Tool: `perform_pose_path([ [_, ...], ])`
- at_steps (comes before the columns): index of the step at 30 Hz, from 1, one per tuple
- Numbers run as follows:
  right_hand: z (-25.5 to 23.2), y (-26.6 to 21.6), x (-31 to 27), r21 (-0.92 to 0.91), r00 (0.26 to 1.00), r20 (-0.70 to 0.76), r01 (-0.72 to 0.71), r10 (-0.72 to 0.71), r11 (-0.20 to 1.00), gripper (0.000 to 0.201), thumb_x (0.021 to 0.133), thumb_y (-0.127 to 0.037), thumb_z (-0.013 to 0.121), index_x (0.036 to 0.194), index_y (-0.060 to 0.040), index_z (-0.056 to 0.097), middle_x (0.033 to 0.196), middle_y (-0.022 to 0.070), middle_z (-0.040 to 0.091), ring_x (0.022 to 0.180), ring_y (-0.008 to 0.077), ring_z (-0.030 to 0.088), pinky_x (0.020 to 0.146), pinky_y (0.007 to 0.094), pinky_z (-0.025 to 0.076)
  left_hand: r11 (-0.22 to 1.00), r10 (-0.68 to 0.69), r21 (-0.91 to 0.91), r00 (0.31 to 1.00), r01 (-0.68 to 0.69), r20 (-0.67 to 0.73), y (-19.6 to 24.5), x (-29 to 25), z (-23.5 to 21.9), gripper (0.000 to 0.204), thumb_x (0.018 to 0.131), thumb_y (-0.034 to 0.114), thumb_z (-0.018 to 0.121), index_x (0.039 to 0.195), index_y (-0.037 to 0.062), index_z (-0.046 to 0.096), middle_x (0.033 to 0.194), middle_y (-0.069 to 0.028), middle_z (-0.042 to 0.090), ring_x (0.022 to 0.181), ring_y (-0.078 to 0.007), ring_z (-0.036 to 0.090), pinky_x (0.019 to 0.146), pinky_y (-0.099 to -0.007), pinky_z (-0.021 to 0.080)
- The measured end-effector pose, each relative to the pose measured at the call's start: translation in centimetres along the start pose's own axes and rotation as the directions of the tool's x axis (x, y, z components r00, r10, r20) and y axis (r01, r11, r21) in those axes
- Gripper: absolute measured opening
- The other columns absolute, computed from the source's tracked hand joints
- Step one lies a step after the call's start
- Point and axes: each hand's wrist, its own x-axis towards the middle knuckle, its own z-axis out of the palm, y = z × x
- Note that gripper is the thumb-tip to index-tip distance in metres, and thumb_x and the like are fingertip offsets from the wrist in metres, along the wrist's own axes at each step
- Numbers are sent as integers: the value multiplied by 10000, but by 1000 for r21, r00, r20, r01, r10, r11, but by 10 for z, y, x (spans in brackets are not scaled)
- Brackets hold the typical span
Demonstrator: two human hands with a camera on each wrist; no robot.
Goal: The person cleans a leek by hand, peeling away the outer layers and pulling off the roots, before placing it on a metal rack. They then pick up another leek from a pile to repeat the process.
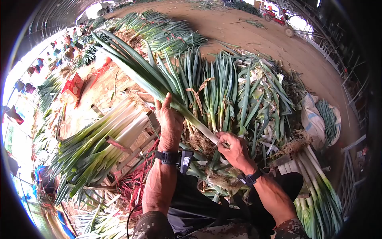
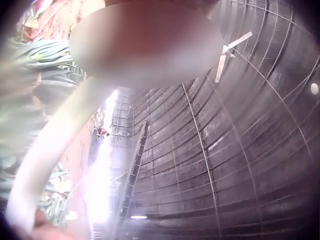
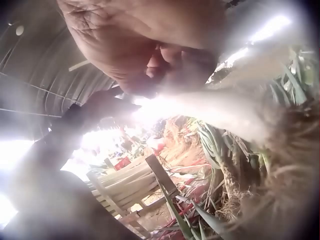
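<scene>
A long leek (image 1: pixel 199 125) lies diagonally across both hands in the head view, green leaves toward the upper left. The left hand (image 1: pixel 170 121) grips it around the base of the leaves. Fingers and thumb of the right hand (image 1: pixel 235 150) pinch its white stalk lower down. In the left wrist view the pale stalk (image 2: pixel 45 145) runs down to the right hand's fingertips at the bottom. The right wrist view shows the right hand (image 3: pixel 150 40) curled above the white stalk (image 3: pixel 225 112), with blurred roots (image 3: pixel 295 145) at its end.
Trimmed leeks (image 1: pixel 103 139) rest on a wooden rack (image 1: pixel 137 153) at the left. Untrimmed leeks (image 1: pixel 215 83) stand beyond the hands, beside a leaf heap (image 1: pixel 262 91). More leeks (image 1: pixel 318 187) lie at the right, below a white sack (image 1: pixel 312 117). Red strips (image 1: pixel 137 187) hang near the left forearm.
</scene>
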Motion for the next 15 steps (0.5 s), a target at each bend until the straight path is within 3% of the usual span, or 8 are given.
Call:
perform_pose_path([
  [3,-1,3,-15,451,960,34,-263,277,853,109,877,-13,683,928,-44,593,977,93,746,852,199,732,673,303,576,990,-107,-99,992,99,-71,5,1,-1,264,940,-34,513,1201,-55,549,954,-154,625,945,-330,606,832,-423,537],
  [4,-19,-1,-19,459,900,180,-433,397,776,77,928,-30,651,952,-30,579,934,89,725,861,130,706,702,257,580,992,-105,-77,991,99,-80,7,2,-2,268,938,-42,500,1199,-74,552,945,-162,623,964,-341,601,855,-432,532],
  [5,-24,-9,-22,678,870,192,-452,455,579,76,955,-42,630,975,-26,558,815,55,658,736,85,652,650,232,547,990,27,141,1000,-25,-16,0,5,-11,292,913,-56,499,1199,-91,546,948,-177,626,980,-362,600,873,-443,530],
  [7,-43,-9,-34,589,891,186,-439,415,679,82,963,-43,613,989,-32,536,741,18,596,671,71,597,613,215,504,793,290,527,950,-305,114,-11,11,-25,339,864,-86,496,1198,-125,535,955,-207,631,1014,-403,598,908,-466,525],
  [8,-56,-7,-41,531,866,246,-496,436,687,87,955,-46,618,965,-43,531,742,22,609,675,66,598,599,204,481,803,319,497,942,-329,107,-14,11,-30,369,835,-104,488,1200,-142,529,963,-215,638,1026,-413,597,927,-468,518],
  [10,-66,35,-71,203,855,257,-503,450,840,133,930,-94,662,895,-14,562,737,24,634,689,83,622,606,244,505,208,544,750,711,-628,445,9,8,-35,475,737,-146,453,1206,-199,507,996,-226,665,1076,-439,587,995,-477,480],
  [12,-76,74,-108,-81,812,314,-494,493,866,153,917,-128,689,914,9,621,784,44,684,719,102,653,626,267,523,223,537,717,697,-661,476,19,6,-36,475,740,-148,451,1209,-204,504,995,-231,663,1073,-440,585,999,-469,476],
  [15,-80,92,-130,-142,735,396,-543,550,828,181,895,-137,712,984,17,682,860,80,731,775,125,691,664,288,542,708,471,524,869,-474,151,19,13,-34,287,889,16,573,1176,0,552,899,-149,654,833,-317,661,902,-496,514],
])
